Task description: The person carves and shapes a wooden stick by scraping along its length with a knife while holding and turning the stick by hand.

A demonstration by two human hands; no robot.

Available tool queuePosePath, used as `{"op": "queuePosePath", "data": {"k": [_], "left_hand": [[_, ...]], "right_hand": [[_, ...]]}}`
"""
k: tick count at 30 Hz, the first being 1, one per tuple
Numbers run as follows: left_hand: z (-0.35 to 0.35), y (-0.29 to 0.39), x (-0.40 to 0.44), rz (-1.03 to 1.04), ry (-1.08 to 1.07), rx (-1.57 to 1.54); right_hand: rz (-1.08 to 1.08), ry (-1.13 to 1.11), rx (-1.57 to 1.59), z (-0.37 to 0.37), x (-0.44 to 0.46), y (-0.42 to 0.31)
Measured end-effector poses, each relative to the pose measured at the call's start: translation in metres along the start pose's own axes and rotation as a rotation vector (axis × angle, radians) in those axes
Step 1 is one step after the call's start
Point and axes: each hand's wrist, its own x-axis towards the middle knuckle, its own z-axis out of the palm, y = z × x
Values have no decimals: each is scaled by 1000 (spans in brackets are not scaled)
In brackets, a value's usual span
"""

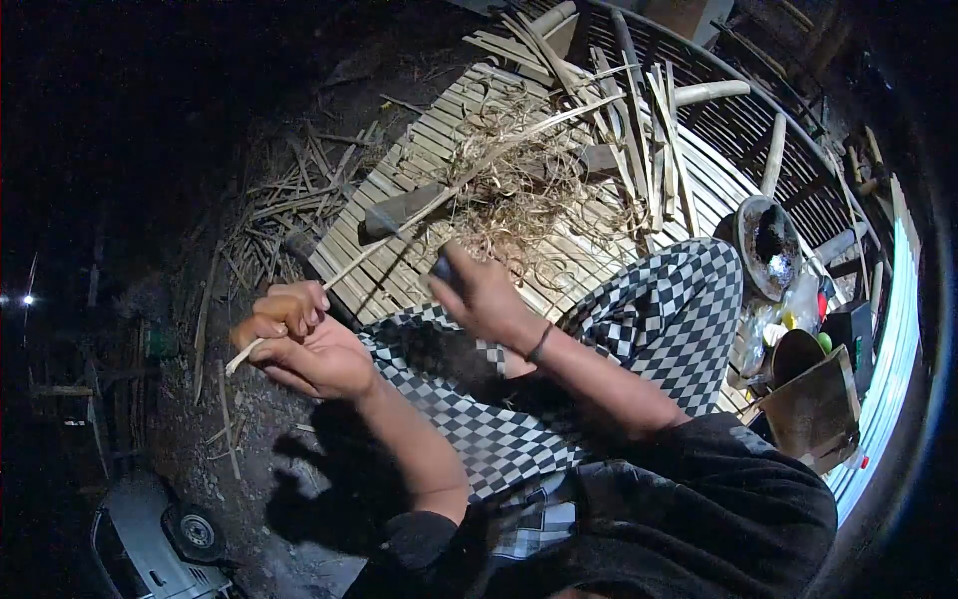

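My left hand [304,339] is closed around the near end of a long, pale bamboo strip [469,178], and a short stub of it pokes out beneath the fingers. From there the strip slants up and right over a dark wooden block [404,211]. My right hand [489,299], with a dark band on its wrist, hangs below the strip, apart from it. Its fingers are curled and blurred by motion. A small dark end shows at them, but what it belongs to I cannot make out.
Curly shavings [519,190] cover the slatted bamboo platform [369,275]. Split bamboo pieces [664,150] lie at its far side, and scraps [299,200] litter the ground at left. A round dark-mouthed vessel [748,240] and a box [813,414] stand at right. A vehicle [160,539] is at lower left.
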Motion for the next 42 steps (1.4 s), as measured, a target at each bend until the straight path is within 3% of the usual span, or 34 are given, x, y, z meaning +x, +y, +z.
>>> {"op": "queuePosePath", "data": {"k": [4, 8, 10, 18, 20, 25, 30, 32, 36, 38, 39, 40, 42], "left_hand": [[-4, 2, -3, 4, 31, 38], [-14, 0, 2, -27, 73, 42], [-22, -3, 6, -45, 101, 17], [-20, -5, 5, -40, 76, 10], [-15, -2, 5, -22, 82, 49], [-30, -3, 7, -31, 100, 36], [-30, -5, 7, -37, 92, 47], [-22, -6, 5, -40, 84, 55], [-12, 0, 4, -17, 83, 92], [-12, 1, 4, -29, 87, 10], [-13, 2, 4, -27, 87, 10], [-15, 2, 4, -35, 128, 18], [-16, 2, 5, -38, 170, 19]], "right_hand": [[-167, -144, -5, -11, -13, -58], [-126, -107, -38, 9, -16, -25], [39, -107, -108, 13, -6, -3], [3, -179, -119, -3, -18, -45], [-109, -164, -120, 0, -19, -51], [16, -13, -150, 23, 3, 27], [-4, 3, -207, 15, -4, 2], [15, -139, -183, 6, -11, -13], [-146, -101, -141, 7, -13, -26], [-156, -76, -146, 20, -5, 13], [-58, -43, -168, 29, 1, 41], [40, -9, -191, 30, 6, 48], [21, 11, -239, 30, 8, 47]]}}
